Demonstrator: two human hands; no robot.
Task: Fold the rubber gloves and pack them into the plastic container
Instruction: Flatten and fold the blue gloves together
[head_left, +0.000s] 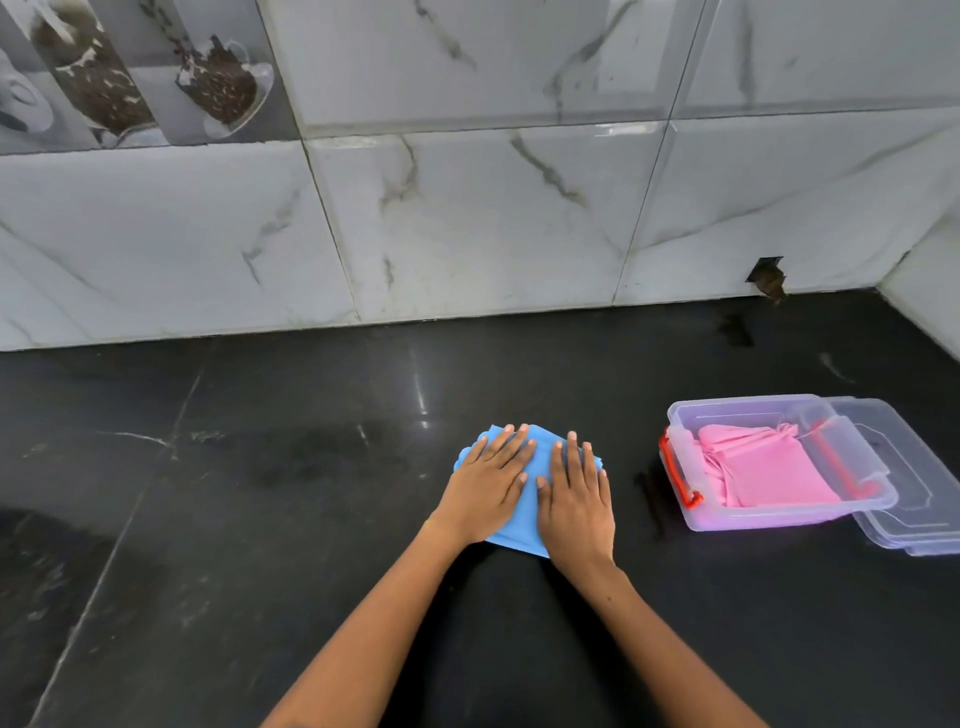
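- We take this for a home kitchen: a polished black stone counter (260, 519) runs along the wall.
- We see glossy marble-look wall tiles (467, 223), and decorative tiles (130, 73) picturing coffee beans and cups.

We see bare black countertop (260, 493) left of the blue gloves (527, 512), a clear strip between them and the open plastic container (769, 519), its lid (919, 499) flanking the right, tiled wall (467, 218) closing the back

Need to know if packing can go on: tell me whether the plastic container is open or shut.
Open. The plastic container has no lid on it; the clear lid lies tucked under its right side, and folded pink gloves show inside.
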